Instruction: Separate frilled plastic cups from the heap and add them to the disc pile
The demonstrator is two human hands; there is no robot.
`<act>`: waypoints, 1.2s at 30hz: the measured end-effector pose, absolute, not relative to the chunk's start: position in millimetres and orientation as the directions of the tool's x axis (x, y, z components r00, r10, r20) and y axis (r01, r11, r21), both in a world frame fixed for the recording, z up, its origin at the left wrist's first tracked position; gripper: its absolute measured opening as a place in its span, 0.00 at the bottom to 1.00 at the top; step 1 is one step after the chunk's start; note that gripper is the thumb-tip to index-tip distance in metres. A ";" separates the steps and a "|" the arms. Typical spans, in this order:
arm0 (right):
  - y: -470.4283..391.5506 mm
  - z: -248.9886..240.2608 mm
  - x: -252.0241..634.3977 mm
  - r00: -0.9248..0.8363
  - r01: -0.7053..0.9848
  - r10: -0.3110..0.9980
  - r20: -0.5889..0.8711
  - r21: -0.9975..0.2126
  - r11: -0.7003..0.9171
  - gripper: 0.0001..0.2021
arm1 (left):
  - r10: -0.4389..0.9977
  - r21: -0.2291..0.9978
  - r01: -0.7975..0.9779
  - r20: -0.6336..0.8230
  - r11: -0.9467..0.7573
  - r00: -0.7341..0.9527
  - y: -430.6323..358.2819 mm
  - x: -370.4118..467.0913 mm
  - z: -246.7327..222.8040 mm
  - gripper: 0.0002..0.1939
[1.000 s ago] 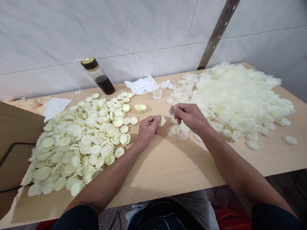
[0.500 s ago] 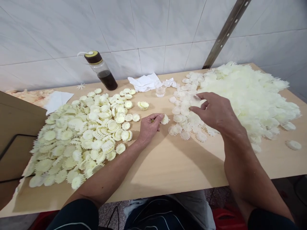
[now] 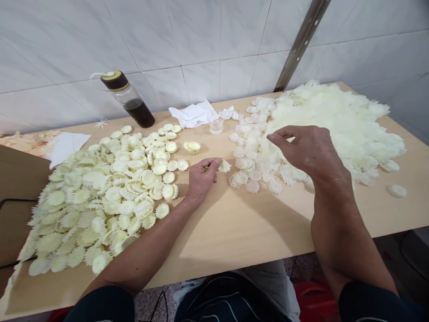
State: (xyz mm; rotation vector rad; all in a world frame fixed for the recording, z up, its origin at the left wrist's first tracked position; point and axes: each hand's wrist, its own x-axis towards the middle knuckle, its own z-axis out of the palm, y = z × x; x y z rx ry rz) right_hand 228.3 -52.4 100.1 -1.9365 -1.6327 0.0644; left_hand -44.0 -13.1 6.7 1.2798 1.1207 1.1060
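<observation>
My left hand (image 3: 203, 179) is closed over the table, its thumb pressing a small pale scalloped petal disc (image 3: 224, 166) against the fingers. The disc sticks out past the fingertips. Over the heap of thin, whitish petal discs (image 3: 335, 116), my right hand (image 3: 301, 145) is raised, with thumb and forefinger tips pinched together. Whatever lies between those fingertips is too small to make out. To the left of my left hand spreads a pile of cupped, yellowish scalloped pieces (image 3: 134, 179), and one small stack (image 3: 192, 147) sits apart from it.
A bottle of dark liquid (image 3: 139, 112) stands by the tiled wall. Crumpled white tissue (image 3: 194, 114) and a small clear cup (image 3: 216, 126) are at the back. A cardboard box (image 3: 23, 179) borders the left side. The table's (image 3: 234, 237) front edge runs close to my body.
My right hand's thumb and forefinger have gone from apart to pinched together over the whitish discs. My left hand keeps its grip on the petal disc. The view has shifted slightly right.
</observation>
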 end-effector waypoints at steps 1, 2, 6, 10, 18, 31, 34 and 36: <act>-52.8 100.9 231.4 0.255 0.889 0.900 0.353 -0.452 -0.074 0.19 | 0.991 1.000 0.018 -0.003 0.001 0.131 -13.3 -43.9 7.5 0.20; -53.2 102.2 233.3 0.267 0.895 0.890 0.369 -0.438 -0.087 0.19 | 0.992 1.000 0.022 -0.007 0.004 0.130 -13.5 -43.9 8.4 0.20; -54.5 107.7 222.5 0.304 0.869 0.853 0.425 -0.491 -0.066 0.14 | 0.992 1.000 0.027 0.003 -0.006 0.126 -14.5 -43.2 10.0 0.20; -50.5 95.0 183.0 0.124 0.704 0.959 0.256 -0.704 0.097 0.15 | 0.994 0.998 0.052 0.041 -0.047 0.100 -16.4 -42.5 10.0 0.19; -39.2 48.4 135.2 -0.095 0.555 0.994 0.048 -0.827 0.092 0.25 | 0.985 0.987 0.054 0.143 -0.148 0.098 -19.8 -43.3 14.6 0.15; -37.4 52.4 134.2 -0.005 0.476 0.998 0.070 -0.877 0.064 0.20 | 0.993 0.997 -0.029 0.078 -0.076 0.088 -13.2 -46.0 7.4 0.25; -37.9 52.3 136.3 -0.020 0.509 0.997 0.075 -0.858 0.074 0.15 | 0.993 0.997 -0.033 0.068 -0.065 0.097 -13.6 -46.3 7.9 0.24; -37.6 51.8 137.4 -0.027 0.535 0.996 0.084 -0.841 0.086 0.15 | 0.993 0.998 -0.037 0.059 -0.055 0.098 -14.0 -46.3 8.6 0.25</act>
